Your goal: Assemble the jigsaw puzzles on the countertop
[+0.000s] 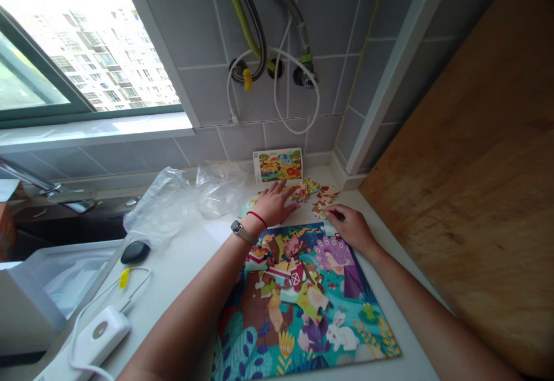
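Observation:
My left hand (273,205) lies with its fingers spread over loose puzzle pieces at the back of the counter, covering some of them. My right hand (350,226) has thumb and forefinger pinched on a small puzzle piece (319,210) beside the brown and red pieces (328,192). Below both hands is a colourful animal puzzle board (341,326) with a peacock and a white rabbit. A heap of loose pieces (296,277), some showing a red barn, rests on its upper middle. A picture card (280,165) leans against the wall behind my left hand.
Crumpled clear plastic bags (167,202) lie left of my left hand. Further left are a black mouse-like object (135,251), a white power strip (97,337) with its cable, a white bin (47,288) and a sink (43,225). A wooden panel (480,167) borders the right side.

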A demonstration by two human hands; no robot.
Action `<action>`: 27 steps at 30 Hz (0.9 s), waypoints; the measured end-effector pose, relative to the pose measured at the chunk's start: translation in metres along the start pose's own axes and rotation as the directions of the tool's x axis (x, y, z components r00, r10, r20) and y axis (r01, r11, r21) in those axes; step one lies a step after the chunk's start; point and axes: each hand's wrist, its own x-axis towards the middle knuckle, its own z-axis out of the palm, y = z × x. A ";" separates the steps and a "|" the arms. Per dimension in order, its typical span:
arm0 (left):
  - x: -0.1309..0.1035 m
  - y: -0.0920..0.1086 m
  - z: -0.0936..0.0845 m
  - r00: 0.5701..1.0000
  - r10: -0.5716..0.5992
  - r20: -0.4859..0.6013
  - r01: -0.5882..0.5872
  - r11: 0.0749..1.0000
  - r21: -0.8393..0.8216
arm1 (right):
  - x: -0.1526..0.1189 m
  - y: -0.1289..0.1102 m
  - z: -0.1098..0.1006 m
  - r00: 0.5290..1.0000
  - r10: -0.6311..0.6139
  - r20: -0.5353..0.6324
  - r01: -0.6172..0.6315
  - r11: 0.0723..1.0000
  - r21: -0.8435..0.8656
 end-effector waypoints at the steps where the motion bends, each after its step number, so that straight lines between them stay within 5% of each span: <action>1: 0.002 0.005 0.003 0.999 0.049 -0.003 -0.049 0.999 -0.009 | 0.000 0.000 0.000 1.000 0.001 0.002 -0.001 1.000 -0.004; 6: -0.002 0.010 0.004 0.971 0.152 0.187 -0.155 0.988 0.004 | 0.000 0.001 0.000 1.000 -0.002 0.014 0.002 1.000 -0.004; 10: -0.015 0.003 -0.009 0.969 -0.047 0.242 0.029 0.997 0.077 | 0.000 0.001 0.000 1.000 -0.022 0.020 0.022 1.000 -0.007; 16: -0.015 0.008 -0.011 0.977 -0.164 0.139 0.149 0.983 0.108 | -0.001 0.002 0.001 1.000 -0.017 0.020 0.018 1.000 -0.025; 19: -0.006 0.015 0.000 1.000 0.017 0.015 -0.018 0.998 0.061 | -0.001 0.002 0.001 0.999 -0.029 0.025 0.029 0.999 -0.029; 22: -0.003 0.018 0.011 0.992 0.122 0.043 -0.124 0.991 0.045 | -0.001 0.002 0.001 0.999 -0.041 0.026 0.041 0.999 -0.021; 27: -0.015 0.020 0.002 0.991 -0.099 0.091 0.089 0.989 0.115 | -0.001 0.003 0.002 0.999 -0.047 0.019 0.048 0.999 -0.019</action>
